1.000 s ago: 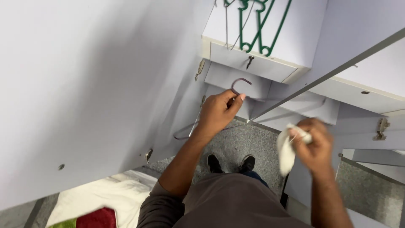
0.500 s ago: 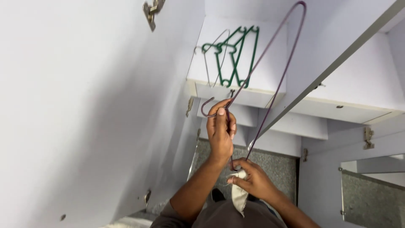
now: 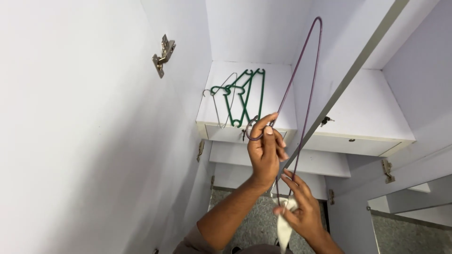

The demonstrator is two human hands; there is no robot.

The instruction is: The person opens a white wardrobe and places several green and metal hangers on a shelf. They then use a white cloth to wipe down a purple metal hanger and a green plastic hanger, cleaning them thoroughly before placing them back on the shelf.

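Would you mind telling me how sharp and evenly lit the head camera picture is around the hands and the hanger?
Head view: light is soft and even, no glare; the left hand, right hand and purple wire hanger are fairly sharp; the white cloth is slightly soft; a faint shadow lies on the left cupboard door; wide-angle lens makes the edges lean.

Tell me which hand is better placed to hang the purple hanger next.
Probably left. The left hand pinches the purple hanger at its hook; the right hand sits lower, holding a white cloth against the wire.
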